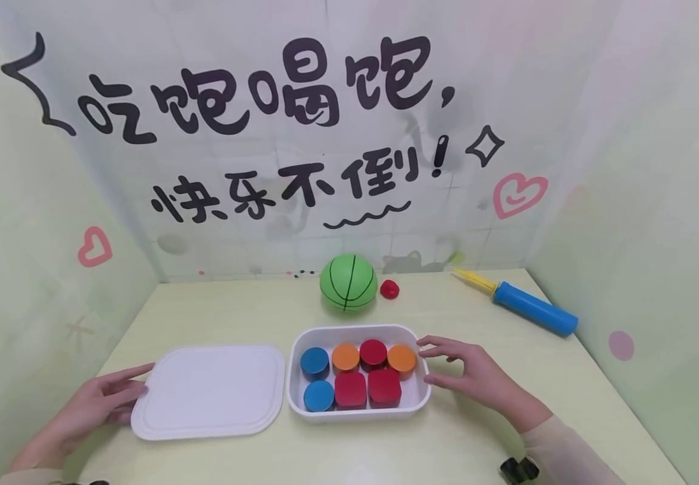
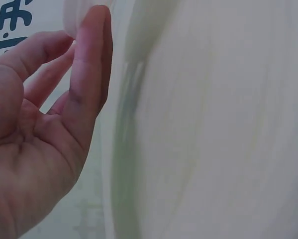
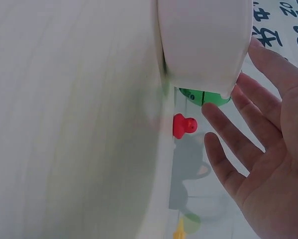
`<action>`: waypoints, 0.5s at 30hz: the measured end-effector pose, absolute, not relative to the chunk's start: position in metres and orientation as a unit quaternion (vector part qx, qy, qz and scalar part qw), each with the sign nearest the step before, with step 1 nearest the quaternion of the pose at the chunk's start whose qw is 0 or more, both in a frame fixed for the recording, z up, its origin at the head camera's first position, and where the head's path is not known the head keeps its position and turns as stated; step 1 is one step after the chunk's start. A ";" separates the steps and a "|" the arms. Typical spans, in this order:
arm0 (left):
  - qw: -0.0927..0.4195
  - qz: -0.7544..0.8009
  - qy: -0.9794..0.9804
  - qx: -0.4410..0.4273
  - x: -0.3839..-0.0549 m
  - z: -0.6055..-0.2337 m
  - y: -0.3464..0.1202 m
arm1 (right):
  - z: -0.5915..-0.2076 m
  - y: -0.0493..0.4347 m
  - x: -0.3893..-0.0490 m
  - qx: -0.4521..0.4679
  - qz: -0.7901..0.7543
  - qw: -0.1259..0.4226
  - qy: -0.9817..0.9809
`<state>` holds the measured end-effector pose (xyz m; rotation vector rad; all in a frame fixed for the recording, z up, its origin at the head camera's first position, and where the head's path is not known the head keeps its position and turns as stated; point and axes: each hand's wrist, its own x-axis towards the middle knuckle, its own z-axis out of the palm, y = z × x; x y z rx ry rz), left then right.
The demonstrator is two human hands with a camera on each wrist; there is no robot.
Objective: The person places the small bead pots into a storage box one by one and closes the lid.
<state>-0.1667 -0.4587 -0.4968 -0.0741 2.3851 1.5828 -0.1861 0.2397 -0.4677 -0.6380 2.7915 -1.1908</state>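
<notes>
A white lid (image 1: 213, 391) lies flat beside a white plastic box (image 1: 380, 415). In the box sit two blue round pieces (image 1: 315, 362), two orange round ones (image 1: 346, 357), a red round one (image 1: 373, 353) and two red rounded-square ones (image 1: 350, 389). My left hand (image 1: 104, 404) touches the lid's left edge with fairly straight fingers; how its fingertips meet the underside is unclear. At the box's right end, my right hand (image 1: 477, 374) has its fingers spread and relaxed. In the right wrist view its thumb and forefinger touch the box wall (image 3: 206, 45).
Behind the box stand a green ball (image 1: 348, 283) with black lines and a small red object (image 1: 389, 289). A blue hand pump (image 1: 534, 308) with a yellow nozzle lies at the back right. Walls (image 1: 325, 249) with printed lettering enclose the pale table (image 1: 325, 458).
</notes>
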 end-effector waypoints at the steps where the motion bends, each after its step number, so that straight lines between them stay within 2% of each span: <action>1: 0.137 0.549 0.824 -0.028 -0.167 -0.498 -0.458 | -0.468 0.240 -0.186 -0.205 -0.384 0.020 0.900; 15: 0.072 0.620 0.778 -0.070 -0.173 -0.488 -0.459 | -0.465 0.240 -0.186 -0.213 -0.388 0.017 0.896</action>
